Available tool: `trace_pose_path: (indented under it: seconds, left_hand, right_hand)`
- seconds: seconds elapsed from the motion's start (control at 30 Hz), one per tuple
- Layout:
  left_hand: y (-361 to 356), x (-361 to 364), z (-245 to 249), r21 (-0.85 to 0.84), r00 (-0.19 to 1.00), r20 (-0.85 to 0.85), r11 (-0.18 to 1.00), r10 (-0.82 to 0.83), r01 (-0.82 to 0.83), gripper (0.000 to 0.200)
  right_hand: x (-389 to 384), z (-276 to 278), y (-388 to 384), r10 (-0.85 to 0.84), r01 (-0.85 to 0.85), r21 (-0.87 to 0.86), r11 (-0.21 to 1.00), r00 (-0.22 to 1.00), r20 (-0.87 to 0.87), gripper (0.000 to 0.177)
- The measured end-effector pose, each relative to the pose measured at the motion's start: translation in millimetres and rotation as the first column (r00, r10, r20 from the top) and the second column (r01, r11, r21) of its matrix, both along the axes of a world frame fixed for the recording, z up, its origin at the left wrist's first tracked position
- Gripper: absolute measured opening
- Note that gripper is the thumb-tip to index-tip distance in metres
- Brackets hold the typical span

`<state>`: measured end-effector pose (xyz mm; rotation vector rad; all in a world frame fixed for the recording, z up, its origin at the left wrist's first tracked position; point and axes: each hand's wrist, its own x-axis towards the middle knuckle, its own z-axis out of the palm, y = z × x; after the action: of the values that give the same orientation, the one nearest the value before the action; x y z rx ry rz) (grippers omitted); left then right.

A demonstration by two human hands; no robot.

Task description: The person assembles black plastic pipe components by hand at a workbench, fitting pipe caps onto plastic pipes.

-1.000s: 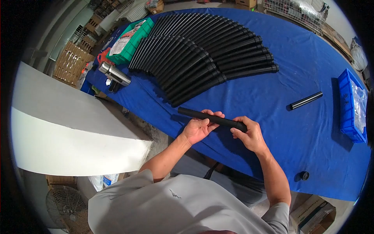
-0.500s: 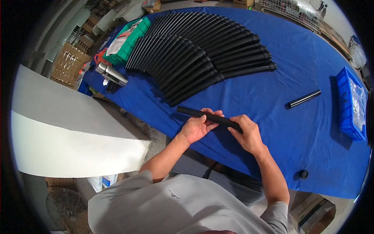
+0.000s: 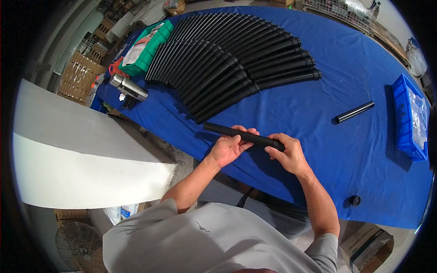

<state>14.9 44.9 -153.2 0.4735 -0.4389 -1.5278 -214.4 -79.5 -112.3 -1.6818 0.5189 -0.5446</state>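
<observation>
a black tube (image 3: pixel 222 130) is held in both hands just above the near edge of the blue-covered table (image 3: pixel 318 95), a little in front of the big fan of black tubes (image 3: pixel 227 59) and apart from it. it lies nearly level, and its free end points off to the left of the fan's near edge. the left hand (image 3: pixel 227 150) wraps the tube about mid-length, palm under it and fingers curled over the top. the right hand (image 3: pixel 287 155) grips the tube's right end, fingertips closed round the tip.

the fan of tubes is laid in two overlapping rows across the far half of the cloth. a single glossy black tube (image 3: pixel 355 112) lies alone on the cloth, to the right of the fan and well apart from it. farther right of the fan a blue bin (image 3: pixel 400 116) holds clear plastic bags. against the fan's left edge sits a green bin (image 3: pixel 157 48) with a printed packet in it. a steel flask (image 3: pixel 129 87) lies near the fan's left end, in front of the green bin. a small black cap (image 3: pixel 355 200) rests at the table's near edge, far from the fan and to its right. a white board (image 3: pixel 82 150) leans beside the table, below and left of the fan.
</observation>
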Motion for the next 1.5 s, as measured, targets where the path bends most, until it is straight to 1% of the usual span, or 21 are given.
trace_pose_path:
  seconds: [0.13, 0.23, 0.33, 0.4, 0.43, 0.53, 0.57, 0.63, 0.67, 0.7, 0.73, 0.83, 0.93, 1.0, 1.03, 1.13, 1.23, 1.3, 1.33, 1.43, 1.5]
  left_hand:
    - [0, -1, 2, 0.005, 1.0, 0.017, 1.0, 0.004, -0.004, 0.026]
    - [0, -2, 7, 0.12, 0.997, -0.062, 0.992, 0.035, -0.028, 0.029]
    - [-2, 0, -2, 0.061, 0.996, -0.085, 0.998, 0.024, -0.018, 0.029]
    - [-2, 3, -6, 0.034, 0.994, -0.109, 0.999, 0.01, -0.007, 0.029]
    - [-1, 3, -6, 0.021, 0.993, -0.121, 1.0, 0.004, -0.002, 0.029]
    - [-2, 2, 0, 0.06, 0.997, -0.076, 0.998, -0.006, 0.011, 0.029]
    - [-3, 3, -2, 0.065, 0.995, -0.104, 0.998, -0.005, 0.012, 0.029]
    - [-2, 3, -5, 0.079, 0.987, -0.16, 0.997, 0.002, 0.011, 0.029]
    - [-1, 4, -7, 0.064, 0.99, -0.138, 0.998, -0.005, 0.014, 0.029]
    - [-1, 4, -7, 0.048, 0.993, -0.115, 0.999, -0.014, 0.019, 0.029]
    - [-2, 4, -6, 0.029, 0.996, -0.091, 0.999, -0.022, 0.025, 0.029]
    - [-2, 2, 1, 0.077, 0.998, -0.067, 0.997, -0.014, 0.019, 0.028]
    - [-3, 3, -6, 0.059, 0.993, -0.116, 0.998, -0.007, 0.014, 0.027]
    - [-2, 4, -8, 0.035, 0.995, -0.098, 0.999, -0.023, 0.027, 0.028]
    - [-2, 5, -8, 0.021, 0.996, -0.087, 0.999, -0.031, 0.033, 0.028]
    - [-2, 4, -7, 0.049, 0.996, -0.091, 0.999, -0.013, 0.018, 0.028]
    - [-2, 3, -6, 0.067, 0.993, -0.12, 0.998, 0.007, 0.001, 0.028]
    - [-1, 2, -5, 0.066, 0.993, -0.116, 0.998, 0.018, -0.01, 0.028]
    - [-1, 1, -4, 0.064, 0.993, -0.114, 0.998, 0.022, -0.015, 0.027]
    - [-3, 3, -2, 0.065, 0.997, -0.074, 0.998, -0.004, 0.009, 0.028]
    - [-3, 2, 1, 0.08, 0.996, -0.084, 0.997, 0.0, 0.007, 0.026]
  right_hand:
    - [0, -3, 0, -0.006, 0.007, -0.063, 0.998, 1.0, 0.01, 0.028]
    - [4, -9, -3, -0.055, 0.124, -0.523, 0.843, 0.988, 0.146, 0.029]
    - [3, -6, 1, -0.051, 0.114, -0.589, 0.8, 0.991, 0.122, 0.03]
    - [-2, 6, 1, 0.0, -0.004, -0.12, 0.993, 1.0, -0.029, 0.03]
    - [-3, 9, 1, 0.053, -0.04, 0.14, 0.989, 0.995, -0.09, 0.03]
    - [0, -1, 1, -0.008, 0.007, 0.069, 0.998, 1.0, 0.013, 0.03]
    - [1, -3, 1, -0.029, 0.036, -0.16, 0.986, 0.998, 0.047, 0.03]
    - [3, -5, -1, -0.041, 0.105, -0.575, 0.811, 0.992, 0.123, 0.029]
    - [2, -3, -1, -0.027, 0.037, -0.315, 0.948, 0.999, 0.036, 0.03]
    - [0, 3, -2, 0.01, -0.011, -0.024, 1.0, 0.999, -0.042, 0.03]
    - [-2, 7, -3, 0.068, -0.038, 0.27, 0.962, 0.992, -0.104, 0.03]
    - [0, -4, -1, -0.019, 0.019, -0.143, 0.99, 1.0, 0.003, 0.032]
    - [-2, 0, -1, -0.037, 0.04, -0.451, 0.892, 0.999, 0.016, 0.033]
    - [-4, 4, -4, 0.037, -0.035, 0.02, 0.999, 0.996, -0.081, 0.033]
    - [-4, 5, -5, 0.089, -0.057, 0.261, 0.964, 0.99, -0.112, 0.033]
    - [0, -7, 0, -0.022, 0.022, -0.141, 0.99, 1.0, 0.005, 0.033]
    - [0, -3, 0, -0.036, 0.058, -0.49, 0.87, 0.998, 0.054, 0.034]
    - [-3, 5, -2, 0.02, -0.022, -0.036, 0.999, 0.999, -0.044, 0.034]
    - [-4, 7, -3, 0.063, -0.046, 0.203, 0.978, 0.995, -0.08, 0.035]
    - [-2, -7, -3, -0.032, 0.034, -0.137, 0.99, 0.999, 0.015, 0.036]
    - [2, -10, -1, -0.058, 0.1, -0.38, 0.919, 0.991, 0.121, 0.035]
